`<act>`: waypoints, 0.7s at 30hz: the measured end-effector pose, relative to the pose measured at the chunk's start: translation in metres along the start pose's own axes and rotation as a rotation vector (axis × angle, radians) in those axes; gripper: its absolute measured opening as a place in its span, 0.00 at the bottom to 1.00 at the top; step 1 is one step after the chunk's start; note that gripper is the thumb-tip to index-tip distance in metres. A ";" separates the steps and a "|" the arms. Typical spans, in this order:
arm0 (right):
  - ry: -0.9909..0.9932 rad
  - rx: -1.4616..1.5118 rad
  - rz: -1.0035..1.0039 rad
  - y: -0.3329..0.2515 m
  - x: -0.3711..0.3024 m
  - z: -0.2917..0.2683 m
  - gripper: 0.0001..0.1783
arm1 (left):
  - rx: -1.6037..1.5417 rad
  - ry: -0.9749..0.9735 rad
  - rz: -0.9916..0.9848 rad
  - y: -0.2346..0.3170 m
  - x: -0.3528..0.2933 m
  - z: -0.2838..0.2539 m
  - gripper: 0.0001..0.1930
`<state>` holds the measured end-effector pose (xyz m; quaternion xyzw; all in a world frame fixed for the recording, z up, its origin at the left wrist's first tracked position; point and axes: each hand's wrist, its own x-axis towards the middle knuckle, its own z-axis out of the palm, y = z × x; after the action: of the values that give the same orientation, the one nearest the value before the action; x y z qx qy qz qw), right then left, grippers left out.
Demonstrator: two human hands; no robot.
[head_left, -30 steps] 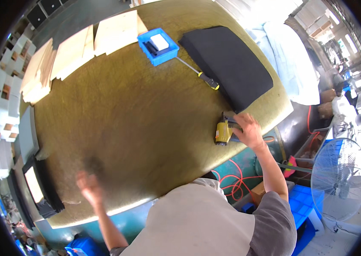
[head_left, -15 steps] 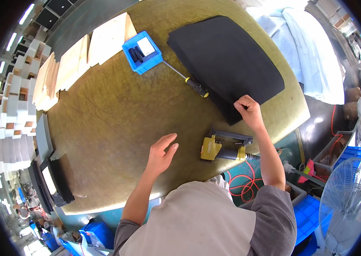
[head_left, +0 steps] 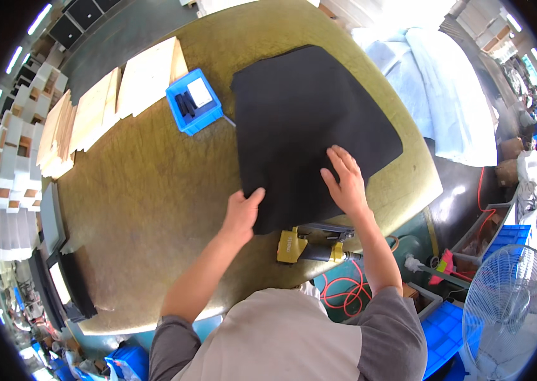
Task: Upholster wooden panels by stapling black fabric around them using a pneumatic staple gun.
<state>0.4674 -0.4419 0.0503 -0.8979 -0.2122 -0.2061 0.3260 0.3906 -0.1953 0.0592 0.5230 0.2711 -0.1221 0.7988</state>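
A black fabric sheet [head_left: 306, 114] lies spread over the far right half of the worktable. My left hand [head_left: 242, 213] grips its near left edge, thumb on top and fingers curled under. My right hand [head_left: 346, 181] rests on the sheet with fingers stretched out, pressing nothing but the fabric. Just below the sheet's near edge lies a yellow and black pneumatic stapler [head_left: 292, 246], partly behind my right forearm. Only the metal shaft of a screwdriver [head_left: 230, 121] shows at the sheet's left side; its handle is hidden under the fabric.
A blue bin [head_left: 210, 120] with black pieces and a white box stands left of the sheet. Light wooden boards [head_left: 144, 79] line the table's far left edge. Pale blue cloth [head_left: 453, 95] lies beyond the right edge. A red hose [head_left: 345, 301] and a fan [head_left: 503, 311] are below right.
The black sheet has come nearer and to the left, covering the screwdriver's handle. My left hand has taken hold of its edge; my right hand has gone from a pinch to flat on it.
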 end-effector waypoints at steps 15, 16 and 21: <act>-0.500 -0.001 -0.682 -0.240 -0.002 0.249 0.32 | 0.395 0.651 0.101 -0.071 -0.189 -0.326 0.14; -0.520 0.009 -0.739 -0.247 0.006 0.257 0.31 | 0.353 0.705 0.130 -0.085 -0.193 -0.329 0.14; -0.492 0.139 -0.800 -0.268 0.002 0.246 0.28 | 0.621 0.947 0.153 -0.112 -0.200 -0.326 0.19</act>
<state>0.3883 -0.0886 0.0117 -0.7439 -0.6255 -0.0821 0.2203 0.0727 0.0336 -0.0144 0.7490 0.5122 0.1099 0.4057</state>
